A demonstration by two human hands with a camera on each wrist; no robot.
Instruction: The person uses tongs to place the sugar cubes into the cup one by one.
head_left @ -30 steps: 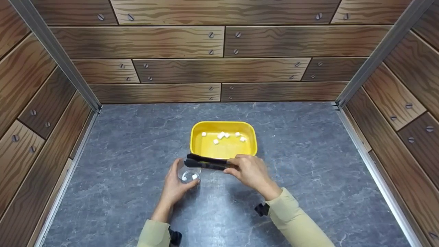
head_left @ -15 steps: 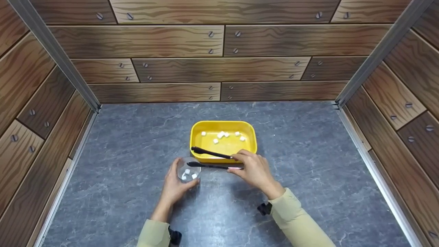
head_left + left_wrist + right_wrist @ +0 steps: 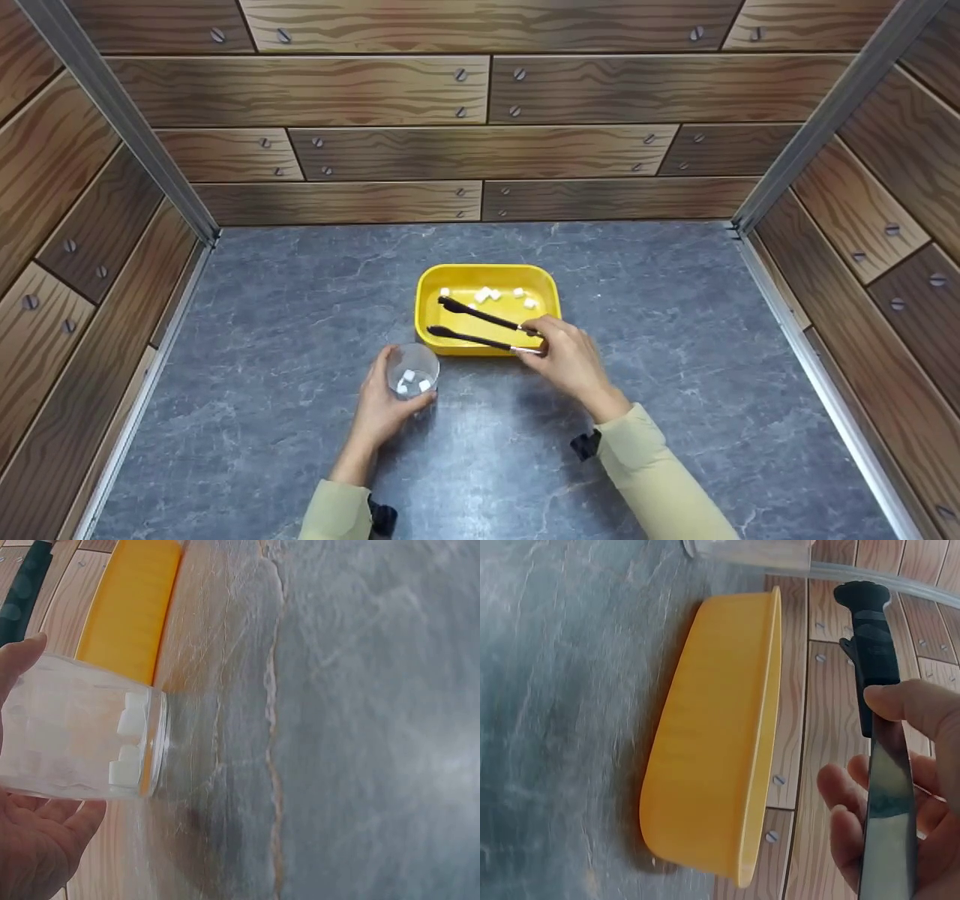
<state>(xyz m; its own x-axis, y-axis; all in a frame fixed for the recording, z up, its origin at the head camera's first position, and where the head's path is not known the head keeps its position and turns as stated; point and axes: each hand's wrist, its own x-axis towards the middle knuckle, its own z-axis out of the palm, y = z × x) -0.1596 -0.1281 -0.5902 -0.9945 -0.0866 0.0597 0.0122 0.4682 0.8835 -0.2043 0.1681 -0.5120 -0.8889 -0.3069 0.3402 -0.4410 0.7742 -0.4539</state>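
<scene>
Clear cup [image 3: 409,358], head view: we see it just outside the near left corner of the yellow tray [image 3: 457,350], mouth upward, three white cubes [image 3: 409,375] at its bottom.
Left hand [image 3: 381,409], head view: it holds the cup, fingers curved round one side and thumb at the near side, spread about as wide as the cup.
Tongs [image 3: 487,318], head view: their two black arms stand apart over the tray, tips toward the left; we cannot tell whether they touch its bottom.
Right hand [image 3: 570,364], head view: thumb and fingers grip the tongs above the tray's near right corner, a gap left between the arms.
More cubes [image 3: 482,295], head view: we find several scattered in the tray, one partly hidden behind the tongs' far arm.
Marbled surface [image 3: 262,337], head view: grey under the tray, with plank-patterned panels [image 3: 300,90] on three sides.
Cup grip, left wrist view: fingers show on two opposite sides of the cup, and we see cubes gathered near its base.
Tray side, left wrist view: yellow wall just past the cup, a dark piece of the tongs at the upper corner.
Tongs grip, right wrist view: the thumb presses one arm, black at the tip and metallic toward the hand; we cannot make out the other arm.
Tray and cup, right wrist view: we see the tray beside the tongs, part of the cup at the top edge.
</scene>
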